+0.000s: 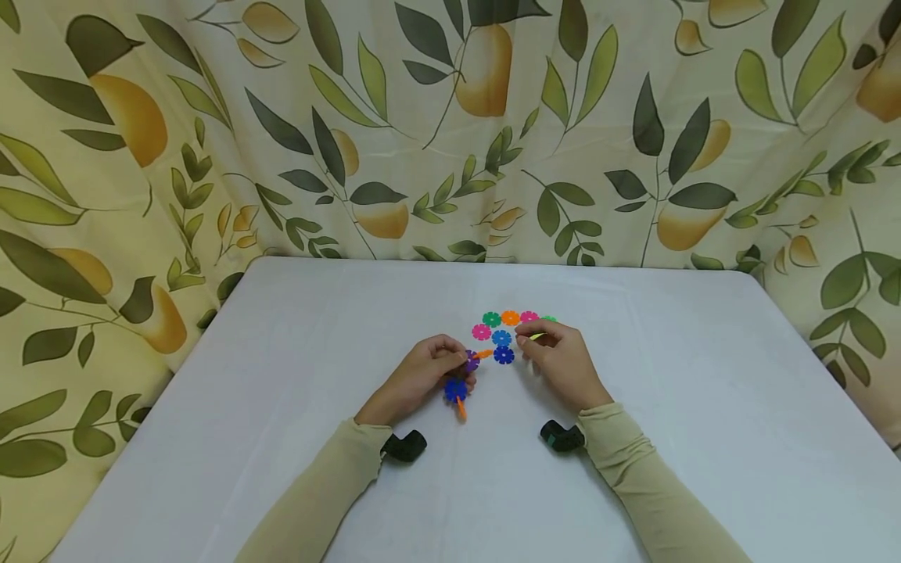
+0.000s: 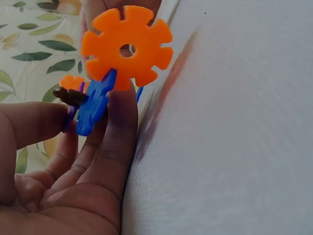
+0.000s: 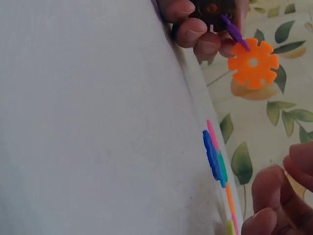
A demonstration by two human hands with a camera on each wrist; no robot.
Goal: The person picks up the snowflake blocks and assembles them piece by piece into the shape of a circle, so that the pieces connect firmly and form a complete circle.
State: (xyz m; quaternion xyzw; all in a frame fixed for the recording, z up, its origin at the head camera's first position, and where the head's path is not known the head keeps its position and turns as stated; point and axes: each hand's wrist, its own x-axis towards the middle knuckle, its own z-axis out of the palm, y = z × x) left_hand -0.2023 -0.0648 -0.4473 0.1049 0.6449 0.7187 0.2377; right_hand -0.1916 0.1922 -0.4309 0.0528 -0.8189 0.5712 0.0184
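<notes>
Head: our L hand [image 1: 418,371] pinches the chain [image 1: 456,390]; our R hand [image 1: 563,360] is at the loose discs [image 1: 502,338], right of & beyond that grip, tips close, can't tell if holding. L wrist: near-side orange disc [image 2: 151,44] juts from L grip; prob. light, stiff plastic, bit slick. R wrist: far-side orange disc [image 3: 253,76] sticks out past L grip; we'd pinch flat faces nr slots, joints may pop.

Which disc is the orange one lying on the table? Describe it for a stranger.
On the white table, find the far row of discs. The orange disc sits between a green disc and a pink disc, the only orange one in view lying there.
</notes>
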